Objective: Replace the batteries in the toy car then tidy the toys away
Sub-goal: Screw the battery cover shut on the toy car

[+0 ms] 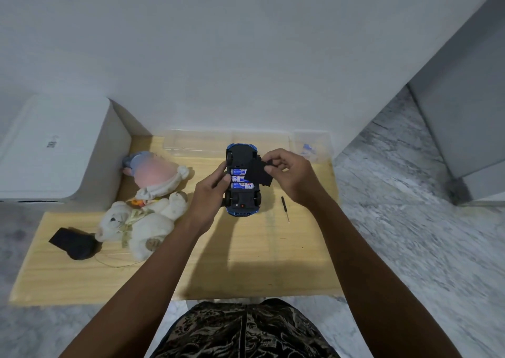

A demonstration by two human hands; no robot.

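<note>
A blue toy car point(241, 155) is held upside down above the wooden table point(246, 262), its black underside facing me. Three blue-and-white batteries point(240, 178) lie in its open compartment. My left hand point(210, 193) grips the car's left side, thumb near the batteries. My right hand point(289, 174) pinches the black battery cover point(262, 174) at the compartment's right edge, partly over the batteries. A small black screwdriver point(285, 208) lies on the table to the right of the car.
A white teddy bear point(142, 221) and a pink-and-white soft toy point(155, 174) lie on the table's left. A black object point(73, 242) sits near the left edge. Clear plastic boxes point(226, 141) stand at the back. A white appliance point(54, 149) borders the left.
</note>
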